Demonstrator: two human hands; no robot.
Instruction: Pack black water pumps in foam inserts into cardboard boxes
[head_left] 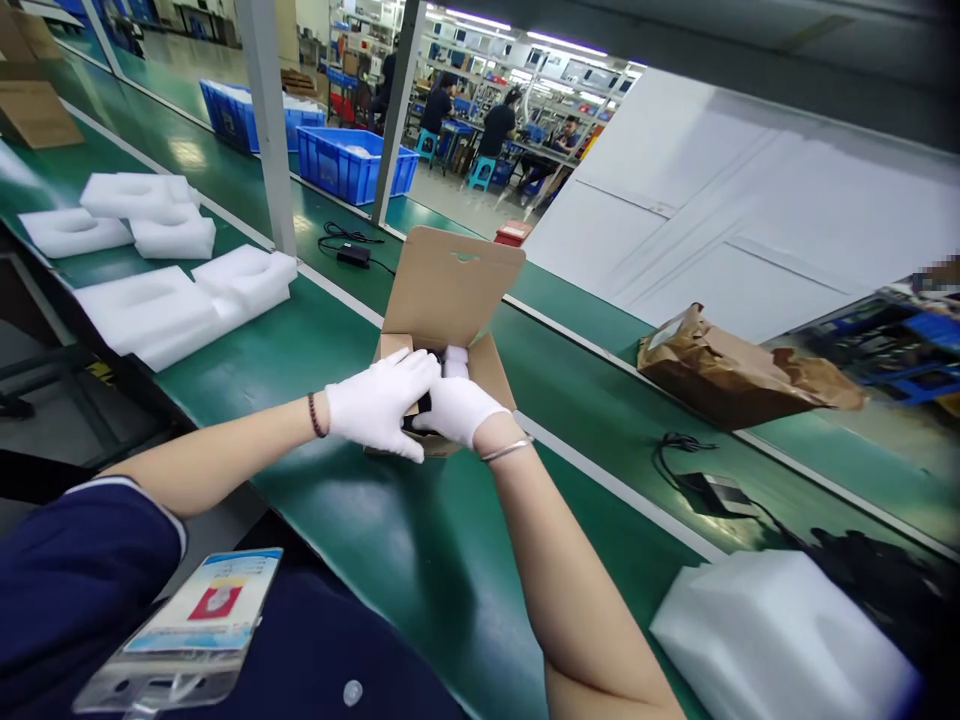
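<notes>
Both grips sit down in the mouth of an open cardboard carton (pixel 489 372): the left grip (pixel 381 404) and the right grip (pixel 459 412), each gloved in white, close in from either side on a black item (pixel 424 402), with a small white piece (pixel 455 362) showing just above them. Both curl over it, but they hide too much to tell whether either is clenched on it or only resting against it. The carton stands on a green-topped counter (pixel 420 540), its tall flap (pixel 450 285) raised toward 12 o'clock.

The carton looks light, with stiff but easily creased card, so steadying it low on its walls would likely serve better than holding the flap. The black item is mostly hidden, so its weight and fragility cannot be judged; smooth gloved fingers could slip on hard plastic, so wrapping around its body seems safest.

Around the carton, white foam inserts (pixel 142 315) lie at 9 to 10 o'clock and a black power adapter (pixel 352 255) with its cable at 11 o'clock. A second adapter (pixel 716 495) sits at 4 o'clock, a crumpled brown paper bag (pixel 727 370) at 3 o'clock, and a white foam block (pixel 780 640) at 5 o'clock.
</notes>
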